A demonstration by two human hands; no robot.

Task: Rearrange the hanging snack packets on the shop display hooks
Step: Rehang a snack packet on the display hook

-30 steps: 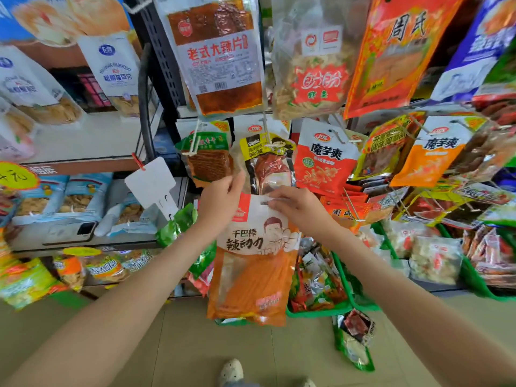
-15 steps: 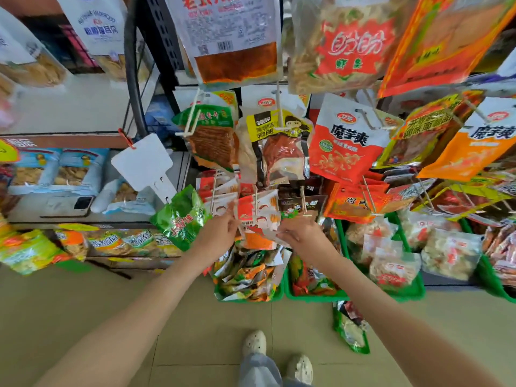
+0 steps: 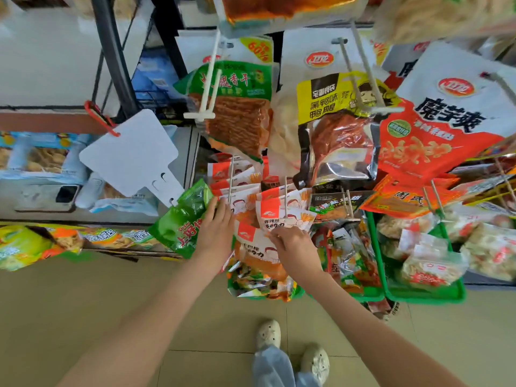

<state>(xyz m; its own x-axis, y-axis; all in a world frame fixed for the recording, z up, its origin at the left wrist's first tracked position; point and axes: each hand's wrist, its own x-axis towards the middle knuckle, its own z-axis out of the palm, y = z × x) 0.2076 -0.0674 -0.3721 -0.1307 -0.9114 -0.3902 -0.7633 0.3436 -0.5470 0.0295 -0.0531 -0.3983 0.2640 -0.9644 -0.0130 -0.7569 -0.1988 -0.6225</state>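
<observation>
An orange and white snack packet [image 3: 252, 251] hangs low between my two hands. My left hand [image 3: 216, 233] lies along its left edge with the fingers reaching up toward a thin metal hook [image 3: 230, 180] that carries several matching packets. My right hand [image 3: 291, 247] pinches the packet's top right corner, just below a second hook [image 3: 285, 198] that holds more of the same packets [image 3: 284, 216]. The packet's lower part is hidden behind my hands and wrists.
A green packet [image 3: 181, 222] hangs against my left hand. Above are a green-topped dried tofu packet [image 3: 237, 113], a yellow-black duck leg packet [image 3: 335, 129] and a red konjac packet [image 3: 435, 135]. Green baskets [image 3: 424, 298] of snacks stand below right. A white card tag [image 3: 131, 160] sticks out at left.
Both hands have carried the orange and white packet down from the upper row to the lower hooks. My view has tilted downward, so my shoes now show.
</observation>
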